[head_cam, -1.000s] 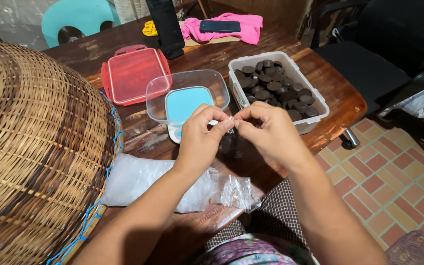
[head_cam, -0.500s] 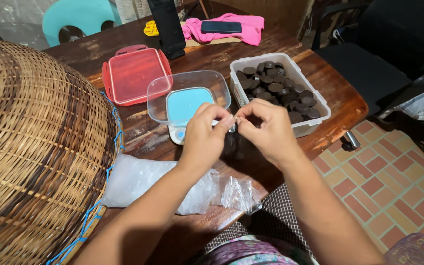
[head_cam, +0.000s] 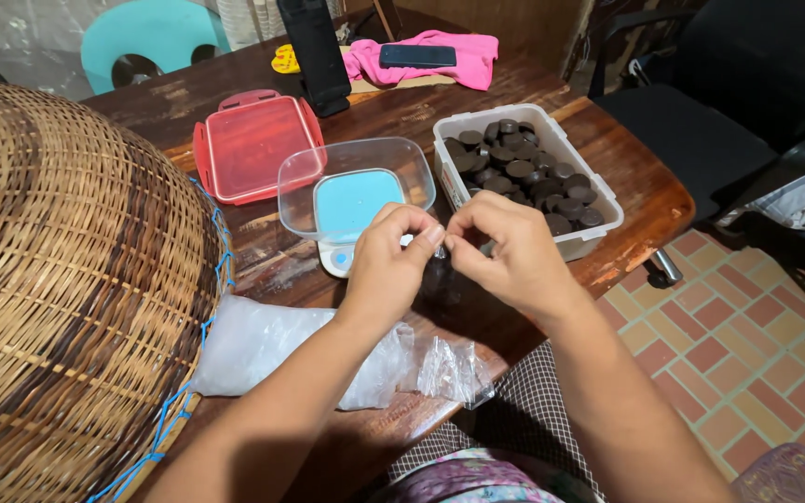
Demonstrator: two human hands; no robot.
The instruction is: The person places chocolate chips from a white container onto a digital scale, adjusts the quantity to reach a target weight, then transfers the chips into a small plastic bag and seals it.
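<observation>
Dark brown discs fill a white tub. A red lid, a clear tub over a light blue scale top, tan-and-brown woven basket, pink cloth, reddish-brown table.

Left hand and right hand pinch small clear bag

Bare forearms, checked dark garment, purple patterned fabric

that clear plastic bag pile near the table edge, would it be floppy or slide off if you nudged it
The plastic bag pile looks crumpled and thin, so it would probably flop and bunch up, not slide as one piece. It seems very light, so a nudge may only shift the top layers. Its right end lies at the table edge, so a loose bag could perhaps slip off.
</observation>
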